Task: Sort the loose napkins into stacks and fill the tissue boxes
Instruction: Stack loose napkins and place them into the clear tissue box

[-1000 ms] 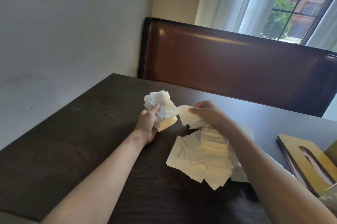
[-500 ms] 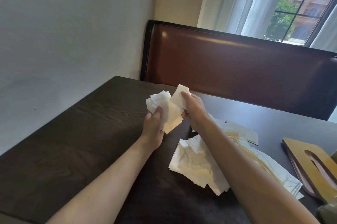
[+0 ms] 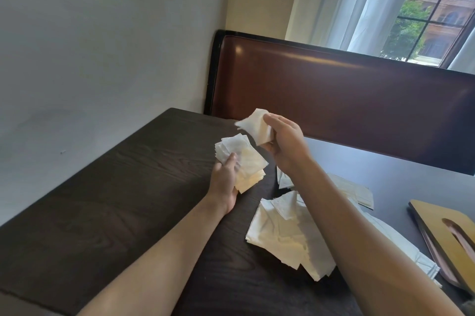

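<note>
Dark wood-grain tabletop [image 3: 108, 207] under both grips. Loose heap of thin white napkins [image 3: 285, 236] below the right grip; tan slotted tissue box lid [image 3: 447, 228] farther right. Left hand [image 3: 226, 179] curled round a squared napkin stack [image 3: 244, 164]. Right hand [image 3: 285, 143] pinching one soft folded napkin [image 3: 255, 125] just above that stack.

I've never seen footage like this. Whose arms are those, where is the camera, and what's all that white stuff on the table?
There is no machine here: a person wears a camera on the head, looking down at their own hands. The left hand grips a stack of napkins. The right hand pinches a single napkin above that stack. On the dark table lies a loose pile of napkins, and at the right edge a wooden tissue box lid with a slot. Behind is a padded bench and a window.
</note>
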Motion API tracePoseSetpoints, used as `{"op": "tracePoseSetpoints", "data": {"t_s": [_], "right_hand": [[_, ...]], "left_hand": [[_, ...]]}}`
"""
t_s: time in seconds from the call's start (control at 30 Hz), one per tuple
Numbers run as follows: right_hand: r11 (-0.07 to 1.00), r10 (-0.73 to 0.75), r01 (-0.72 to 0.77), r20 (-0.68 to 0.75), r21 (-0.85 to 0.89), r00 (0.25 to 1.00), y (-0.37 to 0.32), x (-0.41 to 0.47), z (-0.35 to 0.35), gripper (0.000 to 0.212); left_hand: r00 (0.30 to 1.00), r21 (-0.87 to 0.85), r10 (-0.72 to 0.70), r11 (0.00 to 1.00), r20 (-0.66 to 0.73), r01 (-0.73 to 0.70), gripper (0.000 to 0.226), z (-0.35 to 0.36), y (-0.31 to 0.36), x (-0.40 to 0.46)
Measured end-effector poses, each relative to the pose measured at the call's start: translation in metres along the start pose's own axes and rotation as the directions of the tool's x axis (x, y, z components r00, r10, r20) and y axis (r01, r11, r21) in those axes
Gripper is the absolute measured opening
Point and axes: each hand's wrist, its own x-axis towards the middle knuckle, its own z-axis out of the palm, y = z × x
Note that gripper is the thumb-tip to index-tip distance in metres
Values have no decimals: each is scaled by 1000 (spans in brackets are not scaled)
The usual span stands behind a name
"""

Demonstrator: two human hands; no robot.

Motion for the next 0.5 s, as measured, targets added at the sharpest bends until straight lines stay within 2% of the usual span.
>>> {"op": "tracePoseSetpoints", "data": {"t_s": [0.07,0.13,0.2,0.23,0.37,0.5], "right_hand": [[1000,-11,12,28,-22,1000,5,1,-1,10],[969,54,-55,-11,-242,998,16,2,-3,8],[863,116,-128,-54,-488,992,29,3,-8,10],[831,125,-138,-62,-539,990,33,3,-10,13],[837,90,-106,-57,-537,994,35,1,-14,13],[811,35,-58,-51,-583,998,38,1,-16,13]], "left_hand": [[1000,-30,-10,999,21,11,28,0,1,0],[995,-118,-43,992,92,54,35,0,3,-1],[987,-190,-40,979,156,69,47,-2,3,0],[984,-206,-34,976,175,70,51,-3,3,1],[980,-94,-17,995,199,37,42,-1,3,-3],[998,7,16,1000,61,-16,29,-1,-3,0]]}}
